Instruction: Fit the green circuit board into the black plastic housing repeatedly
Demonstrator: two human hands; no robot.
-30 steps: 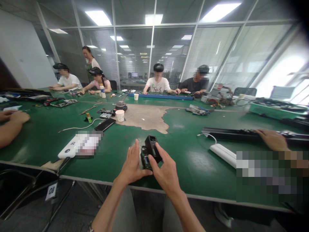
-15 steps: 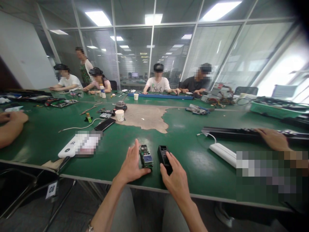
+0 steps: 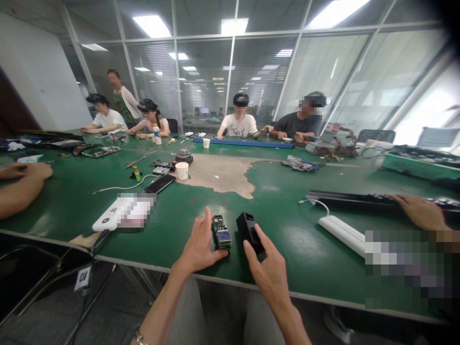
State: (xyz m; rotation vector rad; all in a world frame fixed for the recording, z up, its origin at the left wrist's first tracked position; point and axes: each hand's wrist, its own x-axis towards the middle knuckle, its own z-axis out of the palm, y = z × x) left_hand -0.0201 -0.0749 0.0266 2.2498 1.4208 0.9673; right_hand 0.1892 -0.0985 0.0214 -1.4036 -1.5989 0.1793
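A small green circuit board (image 3: pixel 222 234) with a little display lies on the green table in front of me. My left hand (image 3: pixel 200 245) is spread beside it, fingers stretched along its left side and thumb at its near end. The hand does not close round the board. To the right, my right hand (image 3: pixel 269 261) grips a narrow black plastic case (image 3: pixel 246 226) between thumb and fingers. The case is tilted, its hollow far end facing up and partly away; my fingers hide its near right part.
A white power bank (image 3: pixel 107 216), a dark phone (image 3: pixel 160 184) and a paper cup (image 3: pixel 182 170) are on the left. To the right lie a white bar-shaped device (image 3: pixel 343 235) and a long black strip (image 3: pixel 345 199) under another person's hand (image 3: pixel 419 211). Several people sit across the table.
My right hand has closed more firmly round the black case and tipped it. My left hand still rests beside the circuit board. The view has shifted slightly.
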